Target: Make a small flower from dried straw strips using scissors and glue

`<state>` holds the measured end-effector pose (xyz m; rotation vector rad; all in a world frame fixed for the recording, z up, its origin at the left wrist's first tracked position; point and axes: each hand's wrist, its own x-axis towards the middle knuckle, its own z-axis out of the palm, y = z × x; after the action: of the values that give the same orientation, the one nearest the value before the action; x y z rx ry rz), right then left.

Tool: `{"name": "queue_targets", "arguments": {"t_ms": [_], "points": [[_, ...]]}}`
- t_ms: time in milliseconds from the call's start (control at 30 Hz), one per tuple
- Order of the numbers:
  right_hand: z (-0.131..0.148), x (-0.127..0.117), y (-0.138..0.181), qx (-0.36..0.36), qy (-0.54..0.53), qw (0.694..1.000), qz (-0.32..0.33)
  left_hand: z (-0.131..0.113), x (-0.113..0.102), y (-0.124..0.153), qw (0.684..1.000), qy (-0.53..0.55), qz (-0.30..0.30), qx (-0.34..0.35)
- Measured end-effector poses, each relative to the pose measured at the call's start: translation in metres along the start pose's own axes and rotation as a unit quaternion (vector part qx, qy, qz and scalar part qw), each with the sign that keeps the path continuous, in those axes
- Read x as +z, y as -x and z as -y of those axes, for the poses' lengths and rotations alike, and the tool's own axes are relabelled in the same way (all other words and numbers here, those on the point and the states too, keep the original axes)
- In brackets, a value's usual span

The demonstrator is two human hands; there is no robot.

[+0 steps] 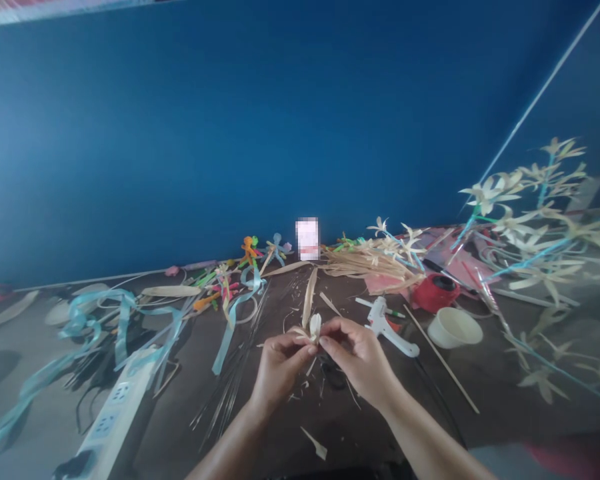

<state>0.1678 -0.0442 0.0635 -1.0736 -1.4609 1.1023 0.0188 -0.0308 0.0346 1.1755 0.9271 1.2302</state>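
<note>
Both hands meet over the dark table (330, 427), pinching a small pale leaf-strip flower (314, 327). My left hand (279, 365) grips it from the left with thumb and fingertips closed. My right hand (360, 357) pinches it from the right, fingers curled. A long dry strip (309, 297) lies just beyond the flower. A white glue gun (387, 327) rests right of my right hand.
Light blue ribbon (120, 327) and a white power strip (115, 413) lie at left. Thin wires (240, 373) fan out near centre. A red tape roll (435, 291), a white cup (454, 327), dry straw (370, 263) and finished flower sprays (535, 227) fill the right. A blue wall (280, 133) stands behind.
</note>
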Motion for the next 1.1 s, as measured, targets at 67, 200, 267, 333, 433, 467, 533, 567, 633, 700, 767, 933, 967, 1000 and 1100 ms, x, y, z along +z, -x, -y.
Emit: {"name": "queue_targets", "arguments": {"t_ms": [67, 200, 267, 333, 433, 467, 533, 567, 633, 700, 767, 933, 967, 1000, 1100], "points": [[0.002, -0.001, -0.001, -0.004, -0.007, 1.000, 0.004, 0.000, -0.001, 0.000, 1.000, 0.000, 0.014, 0.005], [0.005, -0.004, 0.000, -0.013, -0.007, 1.000, 0.013, -0.005, -0.002, 0.000, 0.999, -0.016, 0.040, 0.012], [0.006, -0.005, 0.001, -0.014, -0.015, 1.000, 0.020, -0.008, -0.001, 0.001, 0.998, -0.031, 0.044, 0.017], [0.006, -0.005, 0.002, -0.019, -0.020, 0.999, 0.018, -0.011, 0.000, 0.002, 0.997, -0.054, 0.046, 0.028], [0.006, -0.005, 0.005, -0.026, -0.015, 1.000, 0.005, -0.018, 0.002, 0.003, 0.990, -0.116, 0.057, 0.053], [0.006, -0.004, 0.005, -0.030, -0.013, 0.999, 0.000, -0.020, 0.002, 0.003, 0.986, -0.139, 0.060, 0.066], [0.006, -0.003, 0.007, -0.043, -0.009, 0.999, -0.010, -0.024, 0.004, 0.003, 0.978, -0.175, 0.062, 0.097], [0.006, -0.003, 0.008, -0.053, -0.009, 0.998, -0.015, -0.026, 0.004, 0.003, 0.974, -0.187, 0.061, 0.114], [0.005, -0.001, 0.010, -0.077, -0.007, 0.997, -0.023, -0.028, 0.006, 0.003, 0.967, -0.202, 0.058, 0.145], [0.003, 0.000, 0.012, -0.095, -0.002, 0.995, -0.033, -0.028, 0.006, 0.003, 0.960, -0.216, 0.057, 0.167], [0.002, 0.001, 0.014, -0.103, 0.007, 0.994, -0.043, -0.027, 0.007, 0.003, 0.955, -0.227, 0.050, 0.183], [-0.001, 0.002, 0.017, -0.115, 0.021, 0.992, -0.050, -0.024, 0.008, 0.005, 0.949, -0.241, 0.046, 0.200], [-0.001, 0.002, 0.018, -0.118, 0.022, 0.992, -0.049, -0.024, 0.008, 0.005, 0.948, -0.242, 0.048, 0.199], [-0.002, 0.001, 0.018, -0.120, 0.024, 0.991, -0.048, -0.024, 0.008, 0.005, 0.948, -0.242, 0.050, 0.198], [-0.002, 0.002, 0.020, -0.131, 0.038, 0.989, -0.049, -0.023, 0.008, 0.005, 0.949, -0.240, 0.053, 0.197]]}}
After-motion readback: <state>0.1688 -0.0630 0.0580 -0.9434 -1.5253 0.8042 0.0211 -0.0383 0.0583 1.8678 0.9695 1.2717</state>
